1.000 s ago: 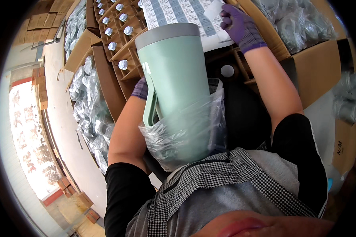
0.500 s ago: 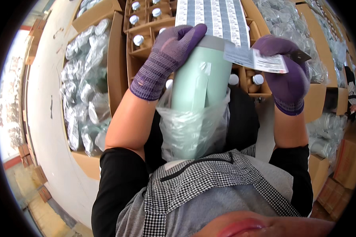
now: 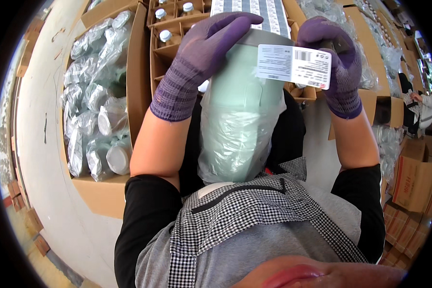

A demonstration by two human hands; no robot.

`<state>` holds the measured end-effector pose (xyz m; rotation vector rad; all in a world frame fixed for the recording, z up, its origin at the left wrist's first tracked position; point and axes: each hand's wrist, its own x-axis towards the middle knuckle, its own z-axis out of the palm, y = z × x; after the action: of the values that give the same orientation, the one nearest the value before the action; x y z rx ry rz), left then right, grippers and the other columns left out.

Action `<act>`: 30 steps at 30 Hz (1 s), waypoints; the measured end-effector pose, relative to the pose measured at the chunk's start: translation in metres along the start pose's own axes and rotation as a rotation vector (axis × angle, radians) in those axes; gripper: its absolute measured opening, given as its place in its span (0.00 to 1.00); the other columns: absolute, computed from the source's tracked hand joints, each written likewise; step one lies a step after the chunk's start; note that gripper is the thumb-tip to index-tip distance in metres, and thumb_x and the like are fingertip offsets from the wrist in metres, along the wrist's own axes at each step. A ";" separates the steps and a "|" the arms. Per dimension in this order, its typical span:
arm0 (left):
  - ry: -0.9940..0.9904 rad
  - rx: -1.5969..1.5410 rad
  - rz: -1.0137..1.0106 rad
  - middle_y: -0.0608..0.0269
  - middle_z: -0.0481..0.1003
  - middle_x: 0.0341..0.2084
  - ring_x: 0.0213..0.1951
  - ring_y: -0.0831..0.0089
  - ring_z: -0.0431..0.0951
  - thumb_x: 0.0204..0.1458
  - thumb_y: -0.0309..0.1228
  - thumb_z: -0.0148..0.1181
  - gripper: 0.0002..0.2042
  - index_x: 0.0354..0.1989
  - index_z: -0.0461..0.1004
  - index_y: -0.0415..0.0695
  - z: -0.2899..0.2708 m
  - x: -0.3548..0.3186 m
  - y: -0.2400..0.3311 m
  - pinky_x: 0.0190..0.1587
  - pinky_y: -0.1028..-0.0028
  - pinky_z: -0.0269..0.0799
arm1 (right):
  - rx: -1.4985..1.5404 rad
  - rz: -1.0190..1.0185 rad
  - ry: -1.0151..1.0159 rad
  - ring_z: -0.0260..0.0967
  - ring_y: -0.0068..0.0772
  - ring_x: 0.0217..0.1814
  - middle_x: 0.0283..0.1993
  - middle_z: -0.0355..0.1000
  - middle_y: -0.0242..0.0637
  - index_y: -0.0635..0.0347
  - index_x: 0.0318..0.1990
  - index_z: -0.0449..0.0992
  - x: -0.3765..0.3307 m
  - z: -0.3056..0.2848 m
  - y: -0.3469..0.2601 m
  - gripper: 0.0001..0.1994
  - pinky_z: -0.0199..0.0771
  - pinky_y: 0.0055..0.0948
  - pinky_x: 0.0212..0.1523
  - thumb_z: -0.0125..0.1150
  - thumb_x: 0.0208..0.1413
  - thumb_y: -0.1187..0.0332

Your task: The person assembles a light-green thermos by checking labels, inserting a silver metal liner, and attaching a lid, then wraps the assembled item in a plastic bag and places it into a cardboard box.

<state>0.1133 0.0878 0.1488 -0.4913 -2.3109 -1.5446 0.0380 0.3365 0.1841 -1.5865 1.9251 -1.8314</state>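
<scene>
A mint-green tapered container [image 3: 243,79] with a grey band at its upper end stands tilted between my thighs. A clear plastic bag [image 3: 235,139] wraps most of its length. My purple-gloved left hand [image 3: 216,45] grips the grey end, thumb and fingers laid over the rim. My right hand [image 3: 333,60], gloved the same, pinches the right end of a white and pale blue printed label [image 3: 293,65]. The label's left part lies across the container's upper side; whether it is stuck there I cannot tell. A small dark piece shows among the right fingers.
Ahead stands a divided carton [image 3: 168,57] of white-capped bottles [image 3: 165,36], with a sheet of labels [image 3: 249,9] on it. A carton of bagged containers [image 3: 98,96] stands left. More open cartons [image 3: 369,53] line the right, where another person [image 3: 420,110] sits farther off.
The label has turned to face up more flatly and moved slightly left over the container. The plastic bag sits higher on the container. Both hands have shifted up in view.
</scene>
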 end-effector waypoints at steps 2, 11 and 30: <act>-0.067 -0.392 -0.093 0.55 0.77 0.47 0.51 0.68 0.76 0.64 0.63 0.37 0.37 0.51 0.76 0.37 -0.001 -0.002 -0.003 0.57 0.69 0.68 | 0.049 0.000 0.162 0.69 0.31 0.46 0.46 0.71 0.45 0.71 0.46 0.75 0.000 0.001 0.011 0.15 0.70 0.29 0.47 0.62 0.54 0.71; -0.127 -0.483 -0.113 0.55 0.74 0.47 0.49 0.67 0.72 0.51 0.30 0.59 0.11 0.36 0.81 0.34 -0.018 -0.008 0.004 0.56 0.69 0.65 | -0.355 -0.030 0.046 0.66 0.25 0.44 0.42 0.71 0.36 0.66 0.40 0.77 0.013 0.001 0.018 0.13 0.66 0.25 0.44 0.71 0.51 0.70; 0.090 -0.642 -0.271 0.61 0.74 0.40 0.43 0.75 0.71 0.59 0.35 0.55 0.15 0.47 0.72 0.35 -0.009 -0.009 0.016 0.48 0.76 0.66 | 0.390 0.486 0.236 0.69 0.17 0.37 0.33 0.74 0.27 0.62 0.44 0.80 -0.036 0.031 -0.030 0.17 0.72 0.22 0.40 0.69 0.57 0.57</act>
<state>0.1293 0.0845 0.1606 -0.2425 -1.8317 -2.3934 0.0929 0.3454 0.1772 -0.7388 1.6849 -2.0577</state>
